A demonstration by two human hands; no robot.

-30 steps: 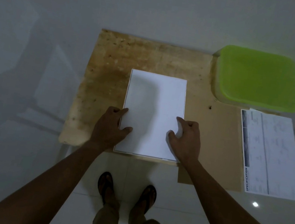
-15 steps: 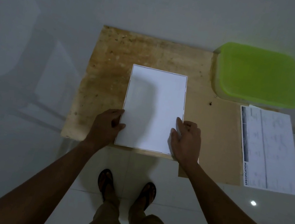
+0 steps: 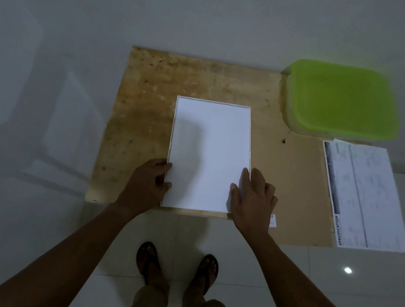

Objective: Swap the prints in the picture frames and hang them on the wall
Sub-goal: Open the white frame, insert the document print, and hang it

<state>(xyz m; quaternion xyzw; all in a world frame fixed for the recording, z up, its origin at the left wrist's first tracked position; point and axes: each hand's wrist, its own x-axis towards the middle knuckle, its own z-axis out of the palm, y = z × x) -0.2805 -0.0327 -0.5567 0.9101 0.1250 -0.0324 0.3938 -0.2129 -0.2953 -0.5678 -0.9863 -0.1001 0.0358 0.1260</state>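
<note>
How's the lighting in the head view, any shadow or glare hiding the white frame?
Head view: dim overall; a soft shadow covers the left half of the white frame, but its edges are readable; two glare spots sit on the floor tiles at right, clear of the frame; the green lid looks soft-edged.

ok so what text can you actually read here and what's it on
"SPECIFICATION": printed sideways along the near left edge of the printed sheet on the right.
Rest of that sheet's print: too blurred to read.
On the small white tag beside the right hand: too small to read.
On the white sheet in the middle: nothing, blank.
</note>
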